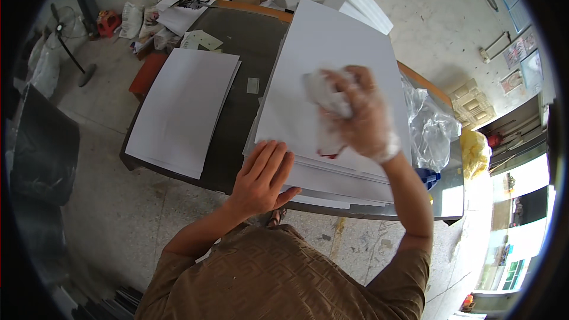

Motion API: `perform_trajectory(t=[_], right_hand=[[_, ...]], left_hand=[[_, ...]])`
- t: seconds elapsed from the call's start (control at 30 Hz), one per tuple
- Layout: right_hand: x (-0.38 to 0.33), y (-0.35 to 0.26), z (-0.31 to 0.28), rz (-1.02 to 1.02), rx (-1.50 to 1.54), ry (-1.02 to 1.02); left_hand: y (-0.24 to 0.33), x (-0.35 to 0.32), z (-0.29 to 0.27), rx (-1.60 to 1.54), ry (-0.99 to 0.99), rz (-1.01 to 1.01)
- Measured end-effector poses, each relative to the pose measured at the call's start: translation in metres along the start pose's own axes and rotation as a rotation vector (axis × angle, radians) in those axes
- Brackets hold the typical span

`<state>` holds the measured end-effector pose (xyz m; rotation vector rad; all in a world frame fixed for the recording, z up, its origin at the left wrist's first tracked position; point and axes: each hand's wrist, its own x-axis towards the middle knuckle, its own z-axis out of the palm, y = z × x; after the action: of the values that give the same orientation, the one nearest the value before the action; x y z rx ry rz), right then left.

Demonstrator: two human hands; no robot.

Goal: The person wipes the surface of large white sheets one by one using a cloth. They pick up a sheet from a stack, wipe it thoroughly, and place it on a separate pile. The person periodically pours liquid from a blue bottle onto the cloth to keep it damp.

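Sheets (335, 44) lay stacked beneath your flat, unclenched left hand (262, 179) at their near edge, while your blurred right hand (363, 114) clutched a white wad (323, 91).

The person wears a brown short-sleeved shirt with a tonal, angular maze pattern (255, 278) and a translucent whitish covering (388, 149) at the right hand (363, 120).

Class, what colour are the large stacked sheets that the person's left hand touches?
The large stacked sheets are white, best seen in the head view.

Fisheye on head; faces down and forward; table (249, 41) near, floor (112, 124) around
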<state>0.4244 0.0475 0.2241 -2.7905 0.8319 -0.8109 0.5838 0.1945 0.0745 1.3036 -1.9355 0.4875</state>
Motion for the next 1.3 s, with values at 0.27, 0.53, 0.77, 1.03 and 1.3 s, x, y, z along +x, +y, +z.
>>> perform_trajectory(t=[0.27,0.53,0.77,1.03,1.3], right_hand=[[0.007,-0.014,0.072,-0.028,-0.031,-0.296],[0.010,-0.012,0.076,-0.091,-0.132,-0.379],[0.124,0.086,0.108,0.191,-0.295,-0.353],[0.292,0.281,0.157,0.072,-0.891,-0.511],[0.292,0.384,0.157,0.076,-0.749,-0.311]], left_hand=[[0.002,-0.003,0.014,-0.055,0.114,0.001],[-0.001,-0.004,0.022,0.003,0.137,0.029],[-0.003,0.005,0.008,0.003,0.071,0.020],[0.000,-0.001,0.006,0.072,0.040,-0.004],[0.008,0.006,0.004,0.081,0.034,-0.040]])
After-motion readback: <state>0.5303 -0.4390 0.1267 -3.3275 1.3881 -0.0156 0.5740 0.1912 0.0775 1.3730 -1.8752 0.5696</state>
